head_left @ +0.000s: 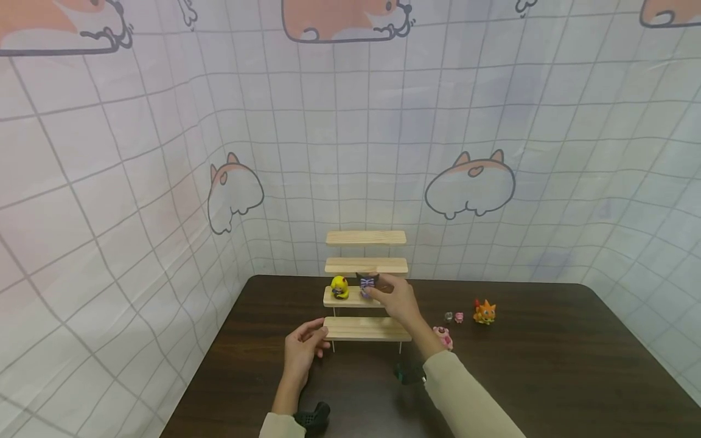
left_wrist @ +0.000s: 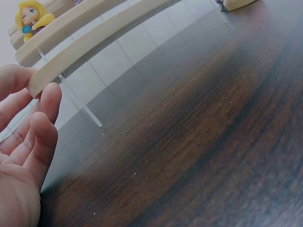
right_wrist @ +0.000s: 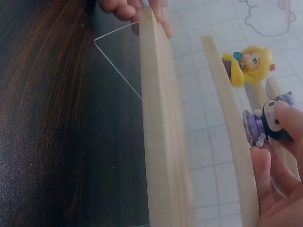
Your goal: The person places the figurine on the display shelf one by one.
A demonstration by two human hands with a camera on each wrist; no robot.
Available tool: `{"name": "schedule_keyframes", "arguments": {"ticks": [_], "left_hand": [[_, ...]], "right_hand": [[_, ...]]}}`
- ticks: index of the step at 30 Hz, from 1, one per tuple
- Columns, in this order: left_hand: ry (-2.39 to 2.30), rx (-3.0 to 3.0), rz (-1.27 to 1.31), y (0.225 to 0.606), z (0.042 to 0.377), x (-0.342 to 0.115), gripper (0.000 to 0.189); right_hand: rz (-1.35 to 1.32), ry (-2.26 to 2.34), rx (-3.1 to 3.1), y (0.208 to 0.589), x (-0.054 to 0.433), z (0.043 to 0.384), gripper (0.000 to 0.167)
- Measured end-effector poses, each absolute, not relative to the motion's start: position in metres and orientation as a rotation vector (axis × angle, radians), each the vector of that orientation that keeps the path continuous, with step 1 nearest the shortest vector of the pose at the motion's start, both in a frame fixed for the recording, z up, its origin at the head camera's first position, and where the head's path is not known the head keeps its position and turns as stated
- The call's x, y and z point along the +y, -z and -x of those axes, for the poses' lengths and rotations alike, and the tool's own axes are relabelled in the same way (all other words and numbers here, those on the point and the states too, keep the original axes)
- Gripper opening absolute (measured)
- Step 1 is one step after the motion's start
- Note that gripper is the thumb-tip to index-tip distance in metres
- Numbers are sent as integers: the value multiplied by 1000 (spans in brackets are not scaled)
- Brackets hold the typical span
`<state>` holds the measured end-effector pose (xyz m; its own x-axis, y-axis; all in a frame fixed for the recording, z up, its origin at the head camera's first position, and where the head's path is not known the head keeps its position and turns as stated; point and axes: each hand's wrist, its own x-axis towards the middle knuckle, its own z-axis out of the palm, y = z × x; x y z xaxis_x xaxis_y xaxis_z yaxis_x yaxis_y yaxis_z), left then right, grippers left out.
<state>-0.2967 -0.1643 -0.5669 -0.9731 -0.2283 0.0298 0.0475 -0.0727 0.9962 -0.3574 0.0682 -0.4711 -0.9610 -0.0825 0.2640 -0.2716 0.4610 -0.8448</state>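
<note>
A stepped wooden display shelf (head_left: 367,329) stands on the dark table, its pale planks on thin clear legs. My left hand (head_left: 302,348) pinches the left end of its lowest plank (left_wrist: 71,59), fingers on both faces. My right hand (head_left: 398,298) holds a small black-and-purple figurine (right_wrist: 258,124) between thumb and fingers. The figurine's base is right at the second plank (right_wrist: 232,123) from the bottom. To its left on that plank sits a yellow-haired figurine (head_left: 339,288), upright. My right fingers partly hide the held figurine in the head view.
Right of the shelf stand an orange figurine (head_left: 484,312), a small pink figurine (head_left: 459,317), a small grey figurine (head_left: 449,317) and a larger pink figurine (head_left: 443,337), partly behind my right forearm. A patterned white cloth (head_left: 339,134) hangs behind the table (head_left: 547,365).
</note>
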Motion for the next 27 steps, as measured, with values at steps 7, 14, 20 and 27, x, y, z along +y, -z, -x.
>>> {"name": "schedule_keyframes", "arguments": {"ticks": [7, 14, 20, 27], "left_hand": [[2164, -2006, -215, 566, 296, -165, 33], [2176, -2009, -203, 566, 297, -165, 35], [2172, -2009, -191, 565, 296, -165, 35], [2161, -2017, -200, 566, 296, -165, 37]], "right_hand": [[-320, -1567, -2494, 474, 73, 354, 50], [-357, -1653, -2419, 479, 95, 343, 43], [-339, -1811, -2327, 486, 119, 328, 35], [-291, -1942, -2257, 500, 149, 311, 33]]}}
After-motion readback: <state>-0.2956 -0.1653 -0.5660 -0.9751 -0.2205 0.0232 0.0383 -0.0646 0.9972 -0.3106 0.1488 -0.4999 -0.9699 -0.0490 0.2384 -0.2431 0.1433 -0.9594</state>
